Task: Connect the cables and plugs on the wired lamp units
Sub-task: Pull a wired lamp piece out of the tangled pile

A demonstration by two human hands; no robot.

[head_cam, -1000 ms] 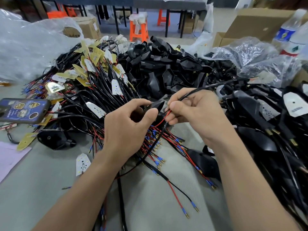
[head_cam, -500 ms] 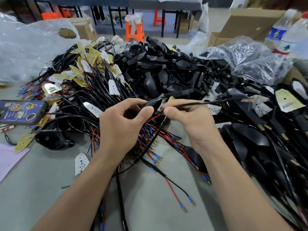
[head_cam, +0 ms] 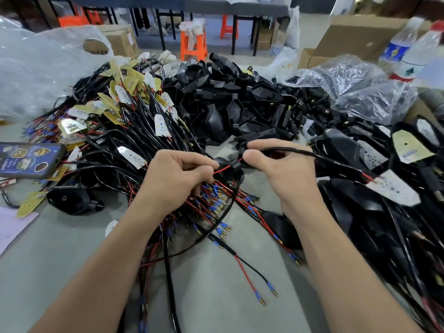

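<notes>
My left hand (head_cam: 175, 179) pinches a small black lamp housing (head_cam: 222, 162) with a red wire (head_cam: 224, 168) leaving it. My right hand (head_cam: 286, 171) grips the black sheathed cable (head_cam: 302, 152) that runs off to the right, ending at a white LED board (head_cam: 394, 188). The two hands are a short gap apart, joined by the red wire. Below them lies a bundle of red and black wires with blue-sleeved brass terminals (head_cam: 216, 205).
A pile of wired LED boards (head_cam: 125, 111) fills the left, black housings (head_cam: 223, 102) the centre back, wired lamp units (head_cam: 384, 212) the right. A phone (head_cam: 28, 159) lies at left. Plastic bags (head_cam: 360, 85), bottles (head_cam: 413, 51) and cardboard boxes stand behind.
My hands have drawn apart, exposing a stretch of red wire between housing and cable. The right hand has moved right with the cable, and the LED board now lies at right.
</notes>
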